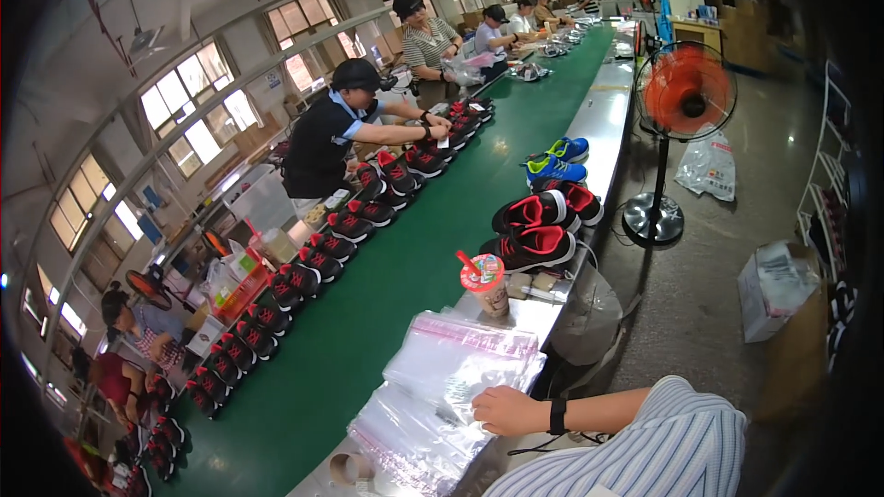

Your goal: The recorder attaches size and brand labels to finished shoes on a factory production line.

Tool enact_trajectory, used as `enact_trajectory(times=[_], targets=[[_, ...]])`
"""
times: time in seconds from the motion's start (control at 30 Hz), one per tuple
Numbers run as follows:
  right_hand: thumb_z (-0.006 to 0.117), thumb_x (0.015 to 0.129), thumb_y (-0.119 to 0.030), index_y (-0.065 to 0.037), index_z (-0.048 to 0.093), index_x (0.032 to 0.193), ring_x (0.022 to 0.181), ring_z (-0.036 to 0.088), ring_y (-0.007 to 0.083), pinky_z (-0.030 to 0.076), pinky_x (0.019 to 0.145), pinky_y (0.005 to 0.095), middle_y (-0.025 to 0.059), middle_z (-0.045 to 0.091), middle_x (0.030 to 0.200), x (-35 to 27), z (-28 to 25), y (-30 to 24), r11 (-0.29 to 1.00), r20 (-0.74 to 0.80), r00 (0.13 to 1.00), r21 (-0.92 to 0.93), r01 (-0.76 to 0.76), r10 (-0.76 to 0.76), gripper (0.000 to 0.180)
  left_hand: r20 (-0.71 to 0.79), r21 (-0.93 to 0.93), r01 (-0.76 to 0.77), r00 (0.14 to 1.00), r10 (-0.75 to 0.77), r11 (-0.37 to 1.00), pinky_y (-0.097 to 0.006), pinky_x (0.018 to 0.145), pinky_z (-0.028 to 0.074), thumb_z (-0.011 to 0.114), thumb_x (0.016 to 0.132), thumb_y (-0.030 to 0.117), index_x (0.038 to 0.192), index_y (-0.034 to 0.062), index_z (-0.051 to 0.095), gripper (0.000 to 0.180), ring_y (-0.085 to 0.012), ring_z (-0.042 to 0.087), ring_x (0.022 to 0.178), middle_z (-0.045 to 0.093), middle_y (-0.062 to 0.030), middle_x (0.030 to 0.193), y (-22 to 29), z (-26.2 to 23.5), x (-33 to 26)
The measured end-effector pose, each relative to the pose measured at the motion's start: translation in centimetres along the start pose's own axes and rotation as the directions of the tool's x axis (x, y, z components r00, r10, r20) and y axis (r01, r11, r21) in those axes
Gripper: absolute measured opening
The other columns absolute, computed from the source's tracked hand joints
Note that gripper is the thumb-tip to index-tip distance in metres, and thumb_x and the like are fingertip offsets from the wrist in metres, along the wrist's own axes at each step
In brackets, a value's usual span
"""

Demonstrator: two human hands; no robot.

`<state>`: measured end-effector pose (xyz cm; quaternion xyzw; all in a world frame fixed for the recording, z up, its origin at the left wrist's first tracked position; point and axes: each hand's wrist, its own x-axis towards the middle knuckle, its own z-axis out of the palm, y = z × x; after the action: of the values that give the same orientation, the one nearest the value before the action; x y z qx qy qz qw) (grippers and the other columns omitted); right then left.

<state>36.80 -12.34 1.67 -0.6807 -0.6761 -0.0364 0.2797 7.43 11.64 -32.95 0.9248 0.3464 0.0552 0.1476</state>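
My right hand (pixel 508 410) reaches in from the lower right and rests on the edge of a pile of clear plastic bags (pixel 465 354) with pink-striped edges. Its fingers are loosely bent, lying on the plastic, with nothing gripped. A dark band circles the wrist, and the sleeve is striped white and blue. Outside the picture, my left hand cannot be seen. Just beyond the bags stands a drink cup (pixel 488 290) with a red straw. Behind the cup sit black sneakers (pixel 534 248) with red linings and blue-and-green sneakers (pixel 555 166). A brown tape roll (pixel 350 468) lies by the near bags.
A long green conveyor belt (pixel 387 294) runs away from me, with a row of black-and-red sneakers (pixel 322 262) along its far side. Across it, a person (pixel 345 129) in a dark top handles shoes; others work farther along. A standing fan (pixel 689 92) and a white carton (pixel 778 285) are at right.
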Motion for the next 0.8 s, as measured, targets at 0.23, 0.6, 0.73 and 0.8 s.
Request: enact_trajectory(times=[0.23, 0.6, 0.73, 0.8], targets=[[0.06, 0.071, -0.018, -0.008, 0.055, 0.08, 0.083, 0.05, 0.0229, 0.042, 0.067, 0.035, 0.006, 0.051, 0.09, 0.1, 0.3, 0.2, 0.999, -0.015, 0.999, -0.013, -0.036, 0.036, 0.014, 0.105, -0.125, -0.017, 0.994, 0.03, 0.992, -0.04, 0.076, 0.045, 0.05, 0.085, 0.023, 0.111, 0.0005, 0.051, 0.034, -0.0338, 0.056, 0.081, 0.058, -0.0231, 0.093, 3.1, 1.2, 1.3], [0.059, 0.072, -0.015, -0.01, 0.052, 0.082, 0.084, 0.05, 0.0228, 0.039, 0.074, 0.0355, 0.0041, 0.051, 0.091, 0.3, 1.9, -0.3, 0.992, -0.187, 0.975, -0.033, -0.125, 0.116, 0.013, 0.269, -0.325, -0.048, 0.953, 0.141, 0.944, -0.041, 0.08, 0.044, 0.052, 0.084, 0.024, 0.11, -0.0005, 0.051, 0.036, -0.0343, 0.055, 0.089, 0.057, -0.0235, 0.098, 6.6, 2.9, 4.2], [0.058, 0.071, -0.014, -0.01, 0.052, 0.084, 0.087, 0.051, 0.0231, 0.039, 0.077, 0.0361, 0.0031, 0.052, 0.094, 0.4, 2.3, -0.9, 0.986, -0.228, 0.961, -0.018, -0.167, 0.159, 0.015, 0.326, -0.411, 0.007, 0.935, 0.14, 0.912, -0.041, 0.081, 0.043, 0.053, 0.084, 0.024, 0.11, -0.0009, 0.052, 0.036, -0.0345, 0.055, 0.092, 0.057, -0.0236, 0.099, 8.4, 3.0, 3.7], [0.057, 0.071, -0.014, -0.011, 0.054, 0.082, 0.086, 0.051, 0.0234, 0.04, 0.077, 0.0361, 0.0027, 0.053, 0.092, 0.5, 2.7, -1.2, 0.987, -0.208, 0.965, -0.004, -0.161, 0.157, 0.012, 0.358, -0.448, 0.055, 0.926, 0.123, 0.892, -0.041, 0.082, 0.043, 0.053, 0.083, 0.024, 0.11, -0.0011, 0.052, 0.037, -0.0346, 0.054, 0.093, 0.057, -0.0237, 0.1, 9.3, 2.5, 2.4]])
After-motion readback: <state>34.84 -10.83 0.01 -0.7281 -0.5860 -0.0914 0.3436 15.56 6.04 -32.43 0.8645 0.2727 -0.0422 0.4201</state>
